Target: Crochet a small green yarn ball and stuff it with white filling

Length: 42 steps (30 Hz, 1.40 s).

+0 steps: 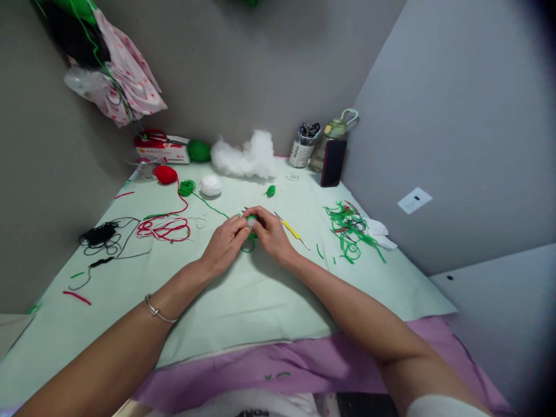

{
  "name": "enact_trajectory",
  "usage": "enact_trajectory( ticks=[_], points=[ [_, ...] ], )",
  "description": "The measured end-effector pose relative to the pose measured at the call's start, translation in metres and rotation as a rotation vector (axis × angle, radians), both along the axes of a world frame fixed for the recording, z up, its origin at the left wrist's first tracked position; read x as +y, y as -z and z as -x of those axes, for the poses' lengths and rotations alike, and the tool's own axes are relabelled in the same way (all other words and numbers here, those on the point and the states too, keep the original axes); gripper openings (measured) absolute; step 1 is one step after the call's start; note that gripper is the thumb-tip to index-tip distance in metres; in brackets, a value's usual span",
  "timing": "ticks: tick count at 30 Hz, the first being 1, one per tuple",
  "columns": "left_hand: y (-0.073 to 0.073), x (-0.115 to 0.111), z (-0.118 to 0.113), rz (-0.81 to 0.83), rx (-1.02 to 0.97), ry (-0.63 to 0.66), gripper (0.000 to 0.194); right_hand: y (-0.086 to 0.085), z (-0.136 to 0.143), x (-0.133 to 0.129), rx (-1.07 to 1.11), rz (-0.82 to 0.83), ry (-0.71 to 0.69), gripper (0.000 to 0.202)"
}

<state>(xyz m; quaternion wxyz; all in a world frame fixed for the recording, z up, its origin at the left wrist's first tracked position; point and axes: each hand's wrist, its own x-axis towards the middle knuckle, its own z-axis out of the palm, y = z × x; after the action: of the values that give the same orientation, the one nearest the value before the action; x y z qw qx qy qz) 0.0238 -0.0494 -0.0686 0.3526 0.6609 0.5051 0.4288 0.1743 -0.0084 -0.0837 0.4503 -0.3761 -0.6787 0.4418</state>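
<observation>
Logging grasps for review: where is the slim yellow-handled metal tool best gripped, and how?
Probably pinch its yellow handle at the middle, right hand coming from above: the tool lies slanted, its handle thicker than the metal shafts at both ends.

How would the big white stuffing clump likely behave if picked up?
The stuffing clump is probably light for its size, given its loose, airy puffs. Its soft, billowy surface suggests it would squash easily, and its uneven, lopsided outline makes rolling unlikely.

Passage over near cloth (247, 310); yellow-handled tool (291, 229) (slanted) blocks right of hands (223, 246).
</observation>
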Motion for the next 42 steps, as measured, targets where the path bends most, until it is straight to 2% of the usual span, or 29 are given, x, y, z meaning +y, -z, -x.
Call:
enact_trajectory(
  ticks=[5,13,20,27,32,37,42],
  points=[
    [0.006,0.0,-0.003,0.037,-0.096,-0.055,0.033,-0.001,-0.001,0.003,0.019,0.077,-0.047,0.024],
    [0.007,0.004,-0.001,0.017,-0.156,-0.122,0.039,-0.024,-0.008,-0.008,0.031,0.149,-0.166,0.03],
    [0.004,-0.001,-0.007,-0.015,-0.14,-0.101,0.039,-0.016,-0.002,-0.003,0.085,0.2,-0.081,0.024],
    [0.004,-0.007,-0.01,-0.165,-0.089,-0.097,0.036,-0.017,0.005,-0.009,0.13,0.143,-0.03,0.023],
    [0.008,-0.006,-0.011,-0.216,-0.065,-0.085,0.033,-0.015,0.008,-0.01,0.184,0.237,0.004,0.017],
    [0.007,-0.008,-0.013,-0.159,-0.09,-0.085,0.034,-0.014,0.006,-0.007,0.244,0.275,-0.08,0.024],
    [0.005,-0.01,-0.012,-0.081,-0.108,-0.093,0.037,-0.018,-0.003,-0.004,0.217,0.202,-0.137,0.024]
  ],
)
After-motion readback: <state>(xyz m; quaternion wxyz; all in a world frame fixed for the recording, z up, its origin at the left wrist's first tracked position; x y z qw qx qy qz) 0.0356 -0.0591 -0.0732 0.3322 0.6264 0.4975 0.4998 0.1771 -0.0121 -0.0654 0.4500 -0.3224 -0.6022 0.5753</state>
